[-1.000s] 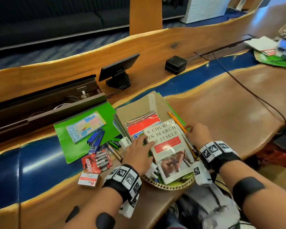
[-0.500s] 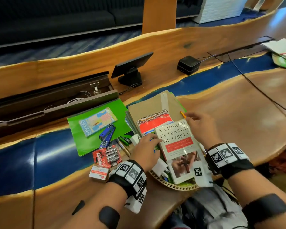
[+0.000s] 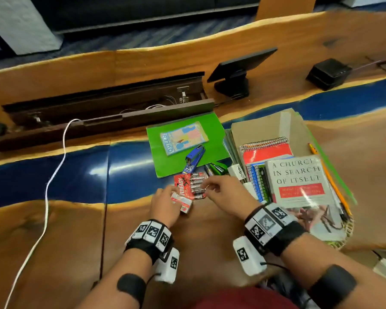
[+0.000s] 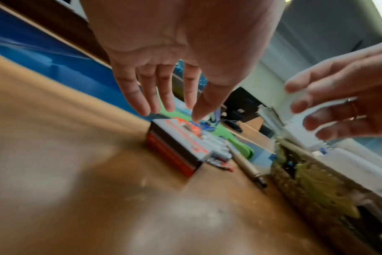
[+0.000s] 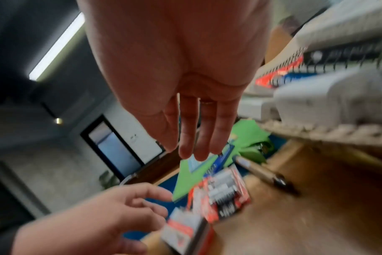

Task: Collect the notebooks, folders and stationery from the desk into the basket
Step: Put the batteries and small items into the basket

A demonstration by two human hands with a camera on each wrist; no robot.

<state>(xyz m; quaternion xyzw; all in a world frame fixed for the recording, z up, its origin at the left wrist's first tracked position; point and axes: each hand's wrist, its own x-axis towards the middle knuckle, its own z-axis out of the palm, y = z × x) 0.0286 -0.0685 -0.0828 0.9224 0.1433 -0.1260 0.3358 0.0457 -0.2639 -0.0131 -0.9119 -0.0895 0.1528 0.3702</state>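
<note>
Now: both hands low over the small things by the near edge

Nearest, bare brown desk (image 3: 205,241) between the two wrists, open room up to the near edge. Just beyond, left hand (image 3: 165,204) over a small red-and-white box (image 3: 183,202), fingers straight and a little spread, gripping nothing; thumb tip close to the box top, contact not sure. Beside it, right hand (image 3: 225,192) at the right edge of a red battery pack (image 3: 191,186), fingers straight and close together, holding nothing. Box and pack touching each other, flat on the desk.

To the right, woven basket (image 3: 345,239) at the near edge of the desk, already full: a white book (image 3: 299,186) on top, spiral notebooks (image 3: 265,152) under it, an orange pencil (image 3: 330,177) along the right side.

Behind the pack, a pen (image 3: 208,169), then a green folder (image 3: 212,134) carrying a blue stapler (image 3: 195,157) and a pale booklet (image 3: 184,138). Left of all this, wide free desk, crossed only by a white cable (image 3: 47,186). Farthest, an open cable trough (image 3: 103,103) and a small black monitor (image 3: 239,65).
</note>
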